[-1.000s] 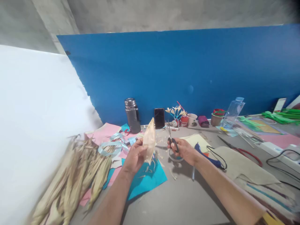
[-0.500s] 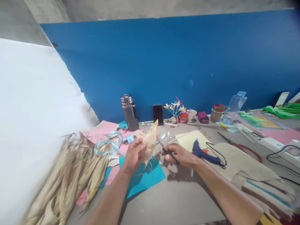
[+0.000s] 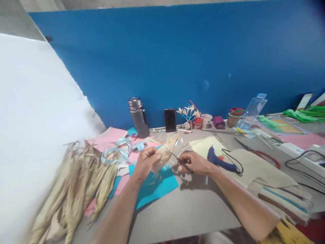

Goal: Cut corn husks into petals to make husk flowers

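A pale dried husk piece [image 3: 165, 152] is pinched between the thumb and fingers of my left hand [image 3: 148, 162], its pointed tip slanting up to the right. My right hand [image 3: 191, 163] grips dark-handled scissors [image 3: 185, 164], whose thin blades reach left across the husk. Beneath the hands lies a blue paper sheet [image 3: 157, 189] with thin husk scraps on it. A blue glue gun [image 3: 220, 162] rests just right of my right hand.
Dried husks [image 3: 76, 189] are heaped at left near pink paper [image 3: 106, 138]. Behind stand a grey flask [image 3: 139, 118], a phone [image 3: 170, 120] and husk flowers [image 3: 188, 113]. Red-handled pliers [image 3: 264, 156], folded cloth [image 3: 259, 169] and a power strip [image 3: 302, 162] lie at right.
The husk has tilted from nearly upright to leaning right, and the scissor blades now cross it instead of standing at its right edge. The whole view has shifted slightly.
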{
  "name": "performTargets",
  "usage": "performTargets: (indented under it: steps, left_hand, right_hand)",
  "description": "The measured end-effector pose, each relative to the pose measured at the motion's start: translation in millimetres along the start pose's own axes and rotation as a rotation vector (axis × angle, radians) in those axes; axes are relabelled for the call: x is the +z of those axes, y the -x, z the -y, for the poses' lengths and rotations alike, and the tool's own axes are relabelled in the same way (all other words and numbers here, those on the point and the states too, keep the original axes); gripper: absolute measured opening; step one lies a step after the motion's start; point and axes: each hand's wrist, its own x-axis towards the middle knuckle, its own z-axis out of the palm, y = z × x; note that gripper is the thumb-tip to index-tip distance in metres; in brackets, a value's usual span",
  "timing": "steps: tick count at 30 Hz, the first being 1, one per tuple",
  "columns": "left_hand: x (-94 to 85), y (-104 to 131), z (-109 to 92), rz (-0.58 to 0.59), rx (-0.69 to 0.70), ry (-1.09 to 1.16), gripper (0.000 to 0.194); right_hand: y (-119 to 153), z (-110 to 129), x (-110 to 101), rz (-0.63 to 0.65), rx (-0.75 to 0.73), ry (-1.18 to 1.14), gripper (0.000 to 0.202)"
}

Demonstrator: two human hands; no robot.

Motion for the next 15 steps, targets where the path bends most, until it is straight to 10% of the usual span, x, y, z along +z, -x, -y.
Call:
performTargets:
  steps: [15]
  left_hand:
    - [-5.2, 0, 1, 0.097, -0.078, -0.062, 0.027]
  right_hand:
    - [-2, -14, 4, 0.019, 0.024, -0.046, 0.036]
